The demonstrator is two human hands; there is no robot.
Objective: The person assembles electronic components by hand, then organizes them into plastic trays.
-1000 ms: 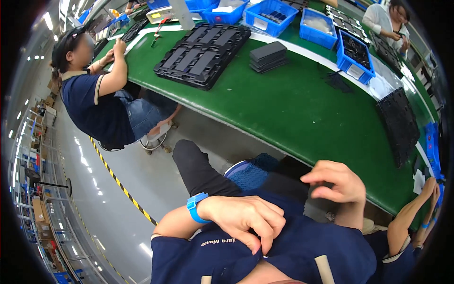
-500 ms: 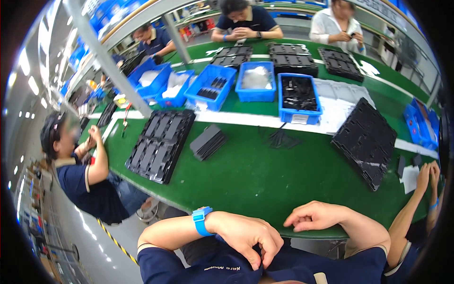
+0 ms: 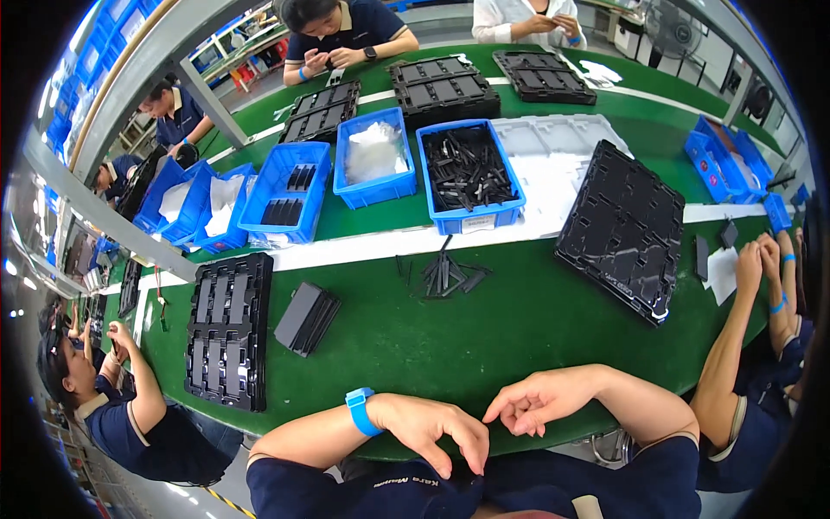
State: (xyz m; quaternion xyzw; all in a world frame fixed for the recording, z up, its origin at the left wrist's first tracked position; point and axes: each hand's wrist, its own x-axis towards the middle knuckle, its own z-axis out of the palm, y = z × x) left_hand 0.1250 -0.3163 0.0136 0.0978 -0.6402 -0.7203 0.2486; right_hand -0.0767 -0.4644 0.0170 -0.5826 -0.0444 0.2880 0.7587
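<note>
The green conveyor table (image 3: 484, 346) filled the frame's middle, black moulded trays (image 3: 226, 329) and blue bins (image 3: 471, 177) ranged across it, likely within every worker's reach. At lower centre, the left hand (image 3: 432, 430) and right hand (image 3: 529, 404) rested empty at the table's near edge, fingers loosely curled, nearest the loose black strips (image 3: 445, 275) at centre.

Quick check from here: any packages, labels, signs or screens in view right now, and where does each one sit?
Label: small pale rectangle on the front wall of the blue bin of black parts, table centre.
White bags: crumpled, filling the blue bin just left of it.
Paper sheet: white, on the green belt at right, by a co-worker's hands.
No screens or signs.
</note>
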